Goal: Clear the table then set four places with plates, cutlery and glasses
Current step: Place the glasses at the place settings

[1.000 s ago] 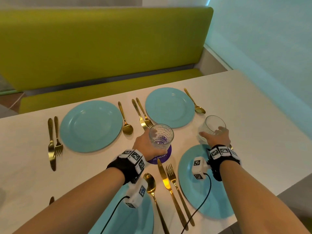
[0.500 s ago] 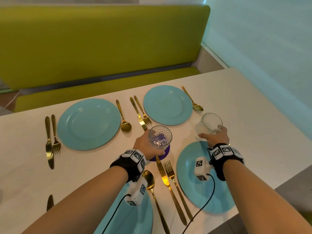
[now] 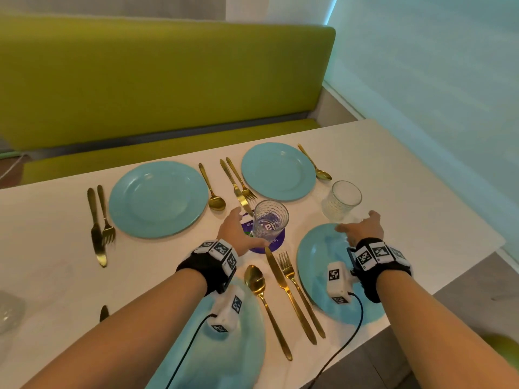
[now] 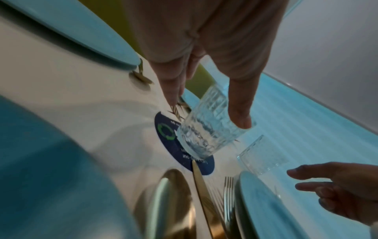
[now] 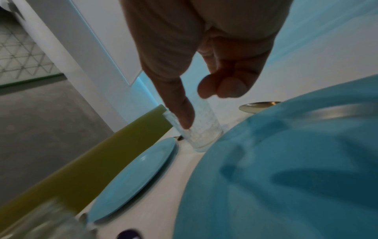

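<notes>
A patterned glass (image 3: 269, 223) (image 4: 206, 134) stands on a purple coaster (image 3: 278, 244) at the table's middle. My left hand (image 3: 250, 226) (image 4: 207, 113) brackets it with straight fingers behind and thumb in front, not gripping. A second glass (image 3: 341, 202) (image 5: 202, 132) stands on the table beyond the near right plate (image 3: 317, 265). My right hand (image 3: 356, 221) (image 5: 203, 107) hovers just short of it, fingers relaxed and holding nothing. Two far blue plates (image 3: 158, 199) (image 3: 278, 171) and a near left plate (image 3: 224, 355) lie with gold cutlery beside each.
A gold knife (image 3: 289, 296), fork (image 3: 300, 293) and spoon (image 3: 264, 301) lie between the near plates. A blurred glass (image 3: 8, 310) sits at the left edge. A green bench (image 3: 157, 80) runs behind the table; the wall is to the right.
Both hands have let go of their glasses and drawn back slightly. The left glass now stands on the coaster, the right one on the table past the near right plate.
</notes>
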